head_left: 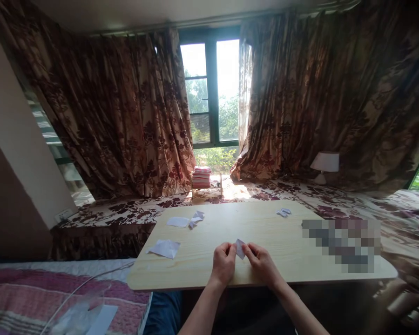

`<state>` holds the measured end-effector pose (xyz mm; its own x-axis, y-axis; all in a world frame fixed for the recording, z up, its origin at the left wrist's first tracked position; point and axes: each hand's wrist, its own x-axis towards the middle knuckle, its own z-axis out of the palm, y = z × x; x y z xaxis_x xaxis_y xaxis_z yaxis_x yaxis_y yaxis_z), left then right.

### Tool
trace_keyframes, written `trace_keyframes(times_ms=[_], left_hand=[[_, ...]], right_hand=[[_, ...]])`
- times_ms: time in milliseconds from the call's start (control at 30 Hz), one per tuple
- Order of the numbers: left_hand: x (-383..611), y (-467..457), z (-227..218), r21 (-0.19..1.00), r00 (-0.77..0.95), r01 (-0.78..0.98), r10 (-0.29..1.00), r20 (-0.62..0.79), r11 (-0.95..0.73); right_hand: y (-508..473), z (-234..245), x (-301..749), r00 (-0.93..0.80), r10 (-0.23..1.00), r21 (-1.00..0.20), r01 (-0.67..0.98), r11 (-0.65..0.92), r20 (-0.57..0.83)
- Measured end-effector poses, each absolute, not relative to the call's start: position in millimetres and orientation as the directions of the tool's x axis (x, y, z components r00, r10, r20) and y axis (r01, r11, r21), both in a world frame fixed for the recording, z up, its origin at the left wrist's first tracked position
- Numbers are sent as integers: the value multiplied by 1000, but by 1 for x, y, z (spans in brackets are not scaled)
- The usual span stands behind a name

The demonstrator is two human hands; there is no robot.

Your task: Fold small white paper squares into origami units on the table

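A small piece of white paper (240,249) is pinched between my two hands just above the front part of the light wooden table (209,223). My left hand (224,263) grips its left side with the thumb and curled fingers. From the other side, my right hand (260,261) holds the paper's right edge. Flat sheets of white paper (165,249) lie to the left on the table. Beside the farther sheet (177,222) are several small folded paper pieces (196,219). More folded pieces (284,212) rest at the table's far right.
A blurred-out patch (342,244) covers whatever is on the table's right side. Behind the table, a floral-covered ledge bears a lamp (325,163) and a striped folded cloth (201,177). At lower left, a bed (21,298) holds a cable, a plastic bag and white paper.
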<state>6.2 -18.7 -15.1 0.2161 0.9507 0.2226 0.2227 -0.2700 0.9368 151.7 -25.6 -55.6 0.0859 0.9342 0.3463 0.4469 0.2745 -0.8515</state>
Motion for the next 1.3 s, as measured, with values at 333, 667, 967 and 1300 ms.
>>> trace_keyframes(times_ms=[333,667,967,1300], left_hand=[[6,-12,-22,925,245,213,934,260,-314],[7,-15,-21,932,247,189,933,261,-310],[4,-20,-12,938,238,160,934,266,-308],[5,-24,-5,935,299,93,906,301,-341]], right_hand=[[-26,-50,151,106,927,-865,412,288,359],[-31,-45,152,110,937,-886,376,271,333],[-39,-37,156,119,936,-904,325,277,330],[-42,-40,160,94,958,-928,289,234,271]])
